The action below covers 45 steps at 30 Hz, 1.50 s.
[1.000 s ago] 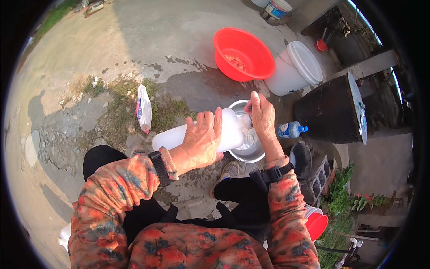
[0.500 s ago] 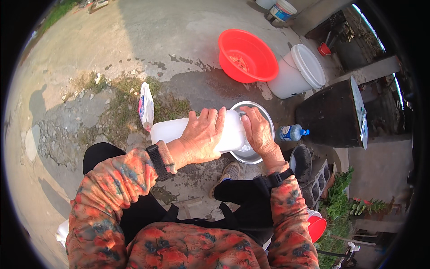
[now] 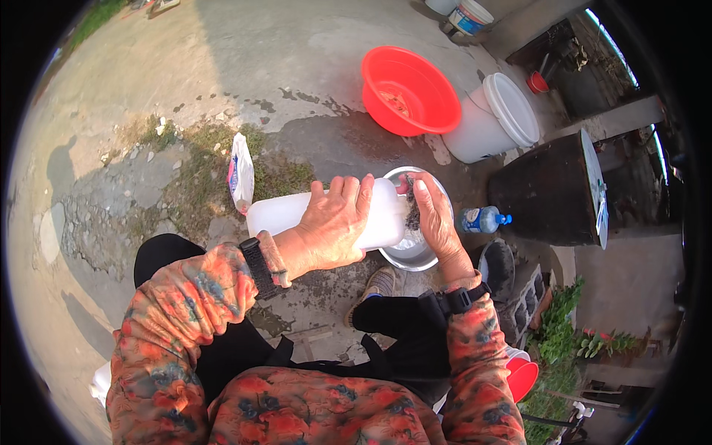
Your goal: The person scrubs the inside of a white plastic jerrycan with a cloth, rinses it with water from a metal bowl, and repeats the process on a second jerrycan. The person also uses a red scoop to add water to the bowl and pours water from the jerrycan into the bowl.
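A white plastic container [image 3: 278,215] is held on its side, one end over a round metal basin [image 3: 410,261]. My left hand [image 3: 337,226] is closed over its upper side, the fingers bent across it. At the container's right end, my right hand [image 3: 436,219] holds a dark grey, mesh-like scouring pad [image 3: 412,213] against or close beside that end. Part of the pad is hidden by the fingers. Something pale and shiny, perhaps water, shows in the basin, whose middle the container and right hand partly cover.
Beyond the basin stand a red tub [image 3: 426,93] and a white lidded bucket [image 3: 475,130]. To the right are a clear bottle with a blue cap [image 3: 480,219] and a large black barrel [image 3: 530,185]. A white plastic bag [image 3: 242,174] lies to the left.
My right hand has turned and opened somewhat, so the dark scouring pad, hidden before, now shows at the container's end. My left hand and the container have barely shifted.
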{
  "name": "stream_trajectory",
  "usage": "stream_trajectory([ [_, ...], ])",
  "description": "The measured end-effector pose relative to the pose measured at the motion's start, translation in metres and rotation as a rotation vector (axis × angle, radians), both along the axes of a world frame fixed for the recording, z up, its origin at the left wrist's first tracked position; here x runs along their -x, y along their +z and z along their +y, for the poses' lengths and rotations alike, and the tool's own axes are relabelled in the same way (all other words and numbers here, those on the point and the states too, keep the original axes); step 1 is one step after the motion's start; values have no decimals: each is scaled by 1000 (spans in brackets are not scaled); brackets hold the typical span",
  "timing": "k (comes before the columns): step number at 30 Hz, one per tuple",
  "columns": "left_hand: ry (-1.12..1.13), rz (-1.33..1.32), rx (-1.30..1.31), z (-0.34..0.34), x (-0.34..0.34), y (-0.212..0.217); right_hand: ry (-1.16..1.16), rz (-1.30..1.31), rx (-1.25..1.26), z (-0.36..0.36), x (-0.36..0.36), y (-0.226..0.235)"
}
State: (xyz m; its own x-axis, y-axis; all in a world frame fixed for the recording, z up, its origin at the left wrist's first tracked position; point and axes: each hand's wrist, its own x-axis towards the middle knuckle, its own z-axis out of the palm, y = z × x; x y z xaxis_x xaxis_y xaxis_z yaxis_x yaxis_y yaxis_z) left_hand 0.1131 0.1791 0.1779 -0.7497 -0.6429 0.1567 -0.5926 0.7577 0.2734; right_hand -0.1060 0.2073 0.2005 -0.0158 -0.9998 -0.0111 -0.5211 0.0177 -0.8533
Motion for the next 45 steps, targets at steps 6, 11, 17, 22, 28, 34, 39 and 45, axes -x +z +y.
stream_trajectory([
  [6,11,-32,-29,-1,2,1,49,-83,6,0,4,1],
  [11,2,-69,-37,0,-1,0,-164,449,301,0,-5,1],
  [17,4,-60,-79,0,0,2,-41,604,269,-1,-8,-7],
  [22,17,-95,-116,-4,-2,3,49,339,54,1,10,2],
  [28,8,-74,-87,-3,0,-1,-29,341,50,7,7,7],
  [34,-25,13,-87,-3,-5,-1,75,357,329,2,1,-11],
  [39,-70,-9,-9,3,-6,-5,-123,274,156,5,-3,-31],
  [45,-58,-29,17,16,1,-6,-321,395,-66,-23,-5,-36],
])
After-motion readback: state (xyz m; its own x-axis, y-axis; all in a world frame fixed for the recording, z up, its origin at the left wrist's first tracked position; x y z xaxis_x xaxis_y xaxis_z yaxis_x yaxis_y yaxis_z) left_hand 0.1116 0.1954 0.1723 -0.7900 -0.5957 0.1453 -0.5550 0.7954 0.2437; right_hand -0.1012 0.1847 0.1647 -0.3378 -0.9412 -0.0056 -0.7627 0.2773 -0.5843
